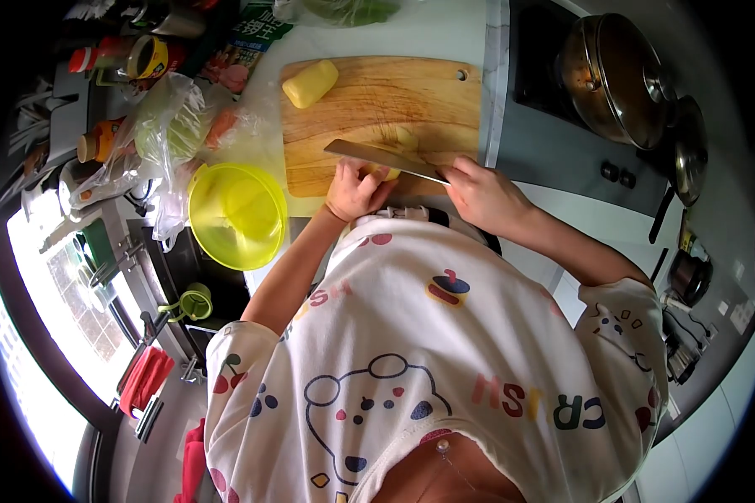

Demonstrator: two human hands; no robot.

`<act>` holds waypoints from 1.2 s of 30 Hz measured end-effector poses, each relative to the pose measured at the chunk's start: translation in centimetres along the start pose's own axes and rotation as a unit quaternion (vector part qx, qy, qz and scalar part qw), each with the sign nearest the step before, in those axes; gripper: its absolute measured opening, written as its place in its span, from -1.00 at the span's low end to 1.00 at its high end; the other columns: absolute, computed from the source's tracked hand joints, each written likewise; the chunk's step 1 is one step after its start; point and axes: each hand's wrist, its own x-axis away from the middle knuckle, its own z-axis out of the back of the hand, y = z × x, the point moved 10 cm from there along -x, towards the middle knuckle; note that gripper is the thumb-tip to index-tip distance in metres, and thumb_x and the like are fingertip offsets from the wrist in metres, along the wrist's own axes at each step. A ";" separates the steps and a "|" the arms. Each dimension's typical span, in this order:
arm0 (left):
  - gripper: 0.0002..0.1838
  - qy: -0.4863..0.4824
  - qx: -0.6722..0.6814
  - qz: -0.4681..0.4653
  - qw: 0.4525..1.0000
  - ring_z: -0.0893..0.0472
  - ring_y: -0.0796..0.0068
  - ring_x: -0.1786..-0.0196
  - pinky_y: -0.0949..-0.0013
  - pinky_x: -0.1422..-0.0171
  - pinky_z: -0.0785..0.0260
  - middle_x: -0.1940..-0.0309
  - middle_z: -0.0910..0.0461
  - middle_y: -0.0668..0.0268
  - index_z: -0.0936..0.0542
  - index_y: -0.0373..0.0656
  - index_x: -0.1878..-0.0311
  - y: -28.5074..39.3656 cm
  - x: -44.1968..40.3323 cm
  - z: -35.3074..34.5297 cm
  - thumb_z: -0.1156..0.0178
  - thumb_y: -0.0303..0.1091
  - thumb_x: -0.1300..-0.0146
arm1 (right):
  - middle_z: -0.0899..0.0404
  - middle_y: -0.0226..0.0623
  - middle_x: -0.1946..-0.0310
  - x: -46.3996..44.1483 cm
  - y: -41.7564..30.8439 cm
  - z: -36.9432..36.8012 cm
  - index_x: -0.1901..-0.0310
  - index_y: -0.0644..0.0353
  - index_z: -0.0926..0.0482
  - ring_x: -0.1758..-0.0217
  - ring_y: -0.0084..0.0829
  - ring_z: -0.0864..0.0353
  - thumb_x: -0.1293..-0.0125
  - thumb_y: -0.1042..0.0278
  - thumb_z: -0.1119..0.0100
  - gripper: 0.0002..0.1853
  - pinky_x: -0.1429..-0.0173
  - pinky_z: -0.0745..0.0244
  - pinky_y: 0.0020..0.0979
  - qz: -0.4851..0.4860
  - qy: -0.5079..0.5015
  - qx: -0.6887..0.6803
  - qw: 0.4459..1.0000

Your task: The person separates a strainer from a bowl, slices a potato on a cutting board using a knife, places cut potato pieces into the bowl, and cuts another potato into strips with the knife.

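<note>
My right hand is closed around the handle of a kitchen knife, its broad blade pointing left over the wooden cutting board. Fingers bent, my left hand presses a piece of peeled potato at the board's near edge, right beside the blade. Part of that piece is hidden by the fingers and the knife. Just beyond the blade lies a pale potato slice. A whole peeled potato rests at the board's far left corner.
Left of the board stands a yellow-green plastic basin. Plastic bags with vegetables and several bottles and jars crowd the left counter. A lidded pot sits on the stove at the right. A green cup is by the sink.
</note>
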 end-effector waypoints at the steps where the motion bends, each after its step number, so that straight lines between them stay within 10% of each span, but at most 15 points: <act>1: -0.49 0.000 -0.001 0.001 1.000 -0.46 0.08 0.03 0.07 -0.04 -0.30 0.03 -0.47 0.11 -0.57 -0.02 -0.02 -0.1 0.1 -0.1 -0.53 -0.33 0.06 | -0.49 -0.14 0.28 0.1 0.2 -0.1 0.10 0.30 -0.55 0.39 -0.03 -0.63 -0.31 0.52 -0.14 -0.85 0.32 -0.57 -0.15 -0.008 0.000 -0.007 1.000; 36: -0.55 0.005 -0.011 0.011 1.000 -0.47 0.13 0.08 0.17 0.01 -0.43 0.12 -0.46 0.18 -0.58 0.02 0.04 0.4 -0.7 0.7 -0.53 -0.31 0.03 | -0.46 -0.05 0.36 -0.6 1.7 -1.3 0.33 0.34 -0.50 0.40 0.02 -0.57 -0.35 0.48 -0.14 -0.87 0.32 -0.50 -0.10 -0.031 -0.041 -0.037 0.998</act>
